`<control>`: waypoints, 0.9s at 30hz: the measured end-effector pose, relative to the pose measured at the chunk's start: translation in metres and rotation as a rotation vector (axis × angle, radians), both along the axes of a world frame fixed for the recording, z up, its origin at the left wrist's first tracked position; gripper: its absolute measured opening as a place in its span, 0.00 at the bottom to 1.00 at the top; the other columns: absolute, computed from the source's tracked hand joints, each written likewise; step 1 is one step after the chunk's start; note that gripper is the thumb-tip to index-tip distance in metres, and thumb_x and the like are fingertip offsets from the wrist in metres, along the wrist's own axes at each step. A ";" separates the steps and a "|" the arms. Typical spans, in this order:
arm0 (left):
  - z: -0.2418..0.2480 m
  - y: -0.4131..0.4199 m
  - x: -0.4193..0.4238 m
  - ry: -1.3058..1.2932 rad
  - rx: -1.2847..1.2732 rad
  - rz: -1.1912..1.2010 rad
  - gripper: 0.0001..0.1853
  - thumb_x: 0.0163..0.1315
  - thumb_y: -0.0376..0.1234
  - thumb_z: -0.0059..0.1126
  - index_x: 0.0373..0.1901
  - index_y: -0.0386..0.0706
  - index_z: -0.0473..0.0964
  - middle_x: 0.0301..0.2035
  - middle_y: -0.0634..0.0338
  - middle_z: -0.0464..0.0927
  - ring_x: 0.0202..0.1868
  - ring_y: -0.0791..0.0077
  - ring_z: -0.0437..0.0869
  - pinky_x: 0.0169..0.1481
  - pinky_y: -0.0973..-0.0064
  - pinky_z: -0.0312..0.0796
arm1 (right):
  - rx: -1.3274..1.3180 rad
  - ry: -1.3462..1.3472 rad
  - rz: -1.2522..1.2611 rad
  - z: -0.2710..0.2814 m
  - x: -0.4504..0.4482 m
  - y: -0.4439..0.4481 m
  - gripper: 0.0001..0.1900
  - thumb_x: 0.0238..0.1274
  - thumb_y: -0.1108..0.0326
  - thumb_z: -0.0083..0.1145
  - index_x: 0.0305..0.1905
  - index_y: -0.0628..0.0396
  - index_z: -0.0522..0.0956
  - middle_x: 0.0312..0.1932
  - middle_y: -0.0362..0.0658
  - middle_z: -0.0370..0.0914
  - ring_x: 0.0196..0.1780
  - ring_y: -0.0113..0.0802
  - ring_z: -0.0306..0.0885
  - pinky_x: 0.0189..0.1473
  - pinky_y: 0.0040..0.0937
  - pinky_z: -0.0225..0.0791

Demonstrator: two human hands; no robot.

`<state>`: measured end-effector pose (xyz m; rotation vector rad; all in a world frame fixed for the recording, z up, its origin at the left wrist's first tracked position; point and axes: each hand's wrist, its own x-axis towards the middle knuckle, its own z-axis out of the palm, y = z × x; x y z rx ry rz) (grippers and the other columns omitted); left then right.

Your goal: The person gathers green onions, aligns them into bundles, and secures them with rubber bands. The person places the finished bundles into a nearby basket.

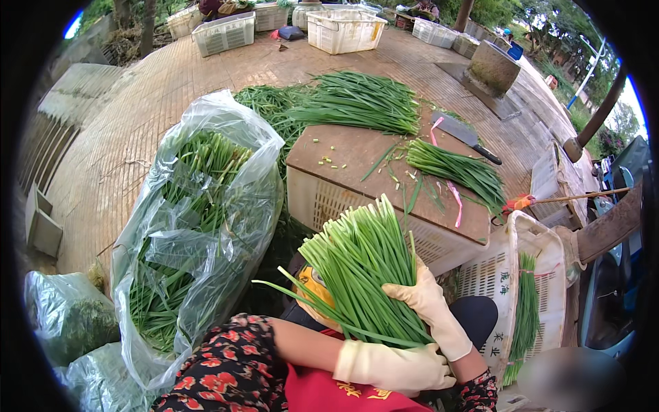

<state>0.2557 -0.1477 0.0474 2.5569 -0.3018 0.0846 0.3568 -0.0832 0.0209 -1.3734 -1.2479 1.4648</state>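
A thick bundle of garlic chives (pixel 360 278) stands tilted in front of my lap, its pale cut ends pointing up and away. My right hand (pixel 425 301), in a cream rubber glove, grips the bundle from its right side with the thumb across the front. Also gloved, my left hand (pixel 399 366) wraps around the leafy lower end, its fingers close to my right wrist. A few stalks stick out to the left. Beyond the bundle, a brown board (pixel 355 154) lies on an upturned white plastic crate (pixel 324 198).
The board carries a chive pile (pixel 365 103), a tied bunch (pixel 455 167), a cleaver (pixel 458 129) and pink ties (pixel 454 203). A clear plastic bag (pixel 201 242) of chives lies left. Right stands a white crate (pixel 486 278) with tied chives (pixel 525 314).
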 end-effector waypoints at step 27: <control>-0.066 0.074 -0.212 -0.635 -1.375 1.414 0.23 0.75 0.39 0.41 0.65 0.33 0.61 0.51 0.48 0.78 0.49 0.61 0.84 0.54 0.68 0.76 | 0.054 -0.412 -0.005 -0.009 0.021 0.025 0.23 0.72 0.50 0.49 0.45 0.63 0.79 0.27 0.36 0.75 0.32 0.24 0.69 0.38 0.26 0.66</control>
